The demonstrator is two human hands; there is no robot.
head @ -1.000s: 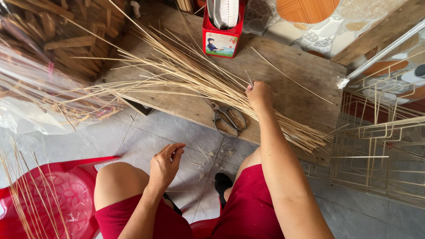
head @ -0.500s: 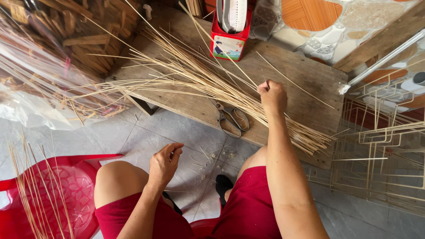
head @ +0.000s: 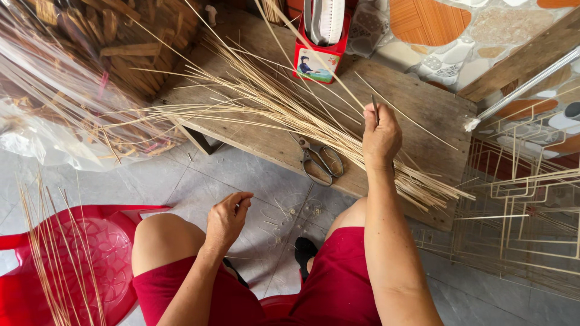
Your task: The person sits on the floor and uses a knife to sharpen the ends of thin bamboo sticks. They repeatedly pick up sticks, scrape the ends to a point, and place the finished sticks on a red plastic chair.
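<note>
My right hand [head: 380, 137] is over the low wooden bench [head: 423, 102], fingers closed on a thin bamboo stick [head: 338, 57] lifted out of the pile of pale bamboo sticks [head: 272, 111] that fans across the bench. My left hand [head: 228, 217] hovers above my left knee with fingers loosely curled and pinched; I cannot see anything in it. A pair of scissors [head: 320, 162] lies at the bench's near edge, just left of my right hand.
A red box [head: 320, 57] holding a white object stands at the back of the bench. A red plastic stool [head: 72, 265] with several sticks sits at lower left. A clear bag of wood scraps [head: 78, 78] fills the upper left. Bamboo frames [head: 525, 199] stand at right.
My right hand has drawn up and away from the pile, lifting one stick. The left hand has stayed above the knee.
</note>
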